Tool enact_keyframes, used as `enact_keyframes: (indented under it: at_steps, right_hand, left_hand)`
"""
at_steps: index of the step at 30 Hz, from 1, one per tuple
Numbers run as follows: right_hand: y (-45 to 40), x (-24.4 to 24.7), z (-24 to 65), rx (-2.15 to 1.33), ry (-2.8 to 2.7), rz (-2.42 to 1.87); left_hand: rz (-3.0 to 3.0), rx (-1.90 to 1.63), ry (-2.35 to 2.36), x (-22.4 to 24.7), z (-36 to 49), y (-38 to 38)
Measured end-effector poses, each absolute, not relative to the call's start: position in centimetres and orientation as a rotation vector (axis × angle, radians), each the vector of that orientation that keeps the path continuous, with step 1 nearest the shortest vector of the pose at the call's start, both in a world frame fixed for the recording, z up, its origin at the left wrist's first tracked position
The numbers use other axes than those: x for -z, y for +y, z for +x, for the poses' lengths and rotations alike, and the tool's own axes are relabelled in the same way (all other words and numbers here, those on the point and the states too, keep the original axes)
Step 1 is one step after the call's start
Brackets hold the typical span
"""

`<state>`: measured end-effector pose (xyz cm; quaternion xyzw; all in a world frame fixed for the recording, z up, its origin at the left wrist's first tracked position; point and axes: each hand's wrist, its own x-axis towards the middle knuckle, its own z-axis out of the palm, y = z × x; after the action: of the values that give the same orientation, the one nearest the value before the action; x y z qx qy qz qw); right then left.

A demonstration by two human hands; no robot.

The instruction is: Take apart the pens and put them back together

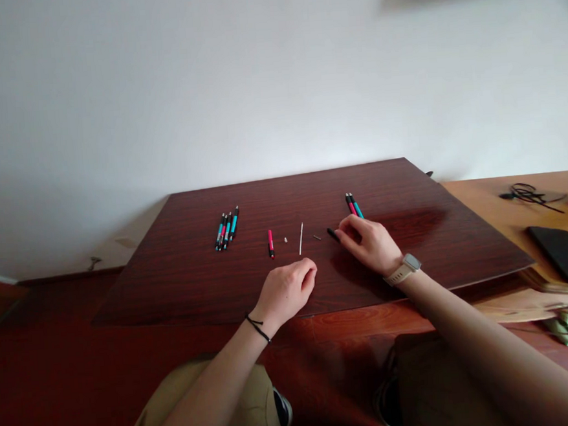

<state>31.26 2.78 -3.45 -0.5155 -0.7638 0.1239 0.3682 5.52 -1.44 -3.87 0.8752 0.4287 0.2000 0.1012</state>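
Beside the spring (317, 237) on the table (190, 265), a black pen part (332, 234) is pinched by the right hand (374, 244), fingertips closed, steady handling called for; whether anything is held by the curled left hand (284, 292) can't be told.

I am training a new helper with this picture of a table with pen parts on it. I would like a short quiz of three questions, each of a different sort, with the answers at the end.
1. True or false: the white stick lies between the pink tube and the small spring.

2. Which thing is at the fingertips of the right hand?
A) the white stick
B) the black piece
C) the pink tube

3. Fill the gap: the wrist of the left hand wears a dark ____.

Key: 1. true; 2. B; 3. bracelet
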Motion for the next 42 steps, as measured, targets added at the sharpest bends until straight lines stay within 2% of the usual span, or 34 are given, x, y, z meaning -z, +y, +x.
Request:
enact_keyframes:
  at_steps: [3, 8, 42]
  right_hand:
    - [1.0, 3.5, 28.6, -0.451, -2.201, -1.23]
    - [0.6, 4.4, 26.4, -0.45, -2.355, -1.301]
    - [0.9, 4.1, 26.4, -0.494, -2.358, -1.326]
  left_hand:
    - [2.625, -0.463, 1.319, 3.8, 5.8, -1.7]
    - [2.635, -0.412, 1.381, 3.5, 6.1, -2.0]
    - [2.649, -0.43, 1.381, 3.4, 6.1, -2.0]
